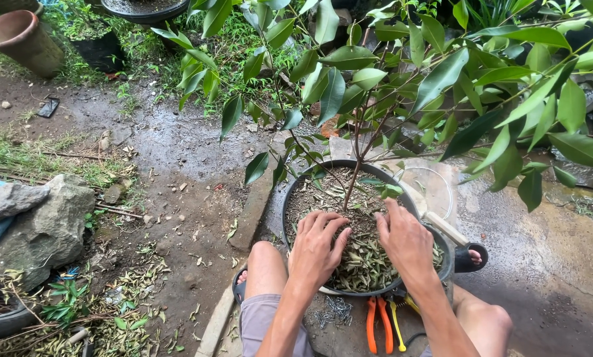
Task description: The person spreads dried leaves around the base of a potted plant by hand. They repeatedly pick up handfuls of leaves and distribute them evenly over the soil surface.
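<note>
Black pot (295,192) held dry leaves (362,264); my left hand (317,248) and right hand (405,239) pressed them, fingers spread, gripping nothing.

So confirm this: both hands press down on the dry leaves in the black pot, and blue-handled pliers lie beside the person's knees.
Wrong on the colour. The head view shows the pliers have orange handles, not blue. The rest stands: both the left hand and right hand rest on the dry leaves in the black pot.

Soft overcast daylight — sharp, slight wide-angle edge bend.

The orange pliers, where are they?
In the head view, the orange pliers lie on the ground below the black pot, between the person's forearms, beside a yellow-handled tool.
</note>
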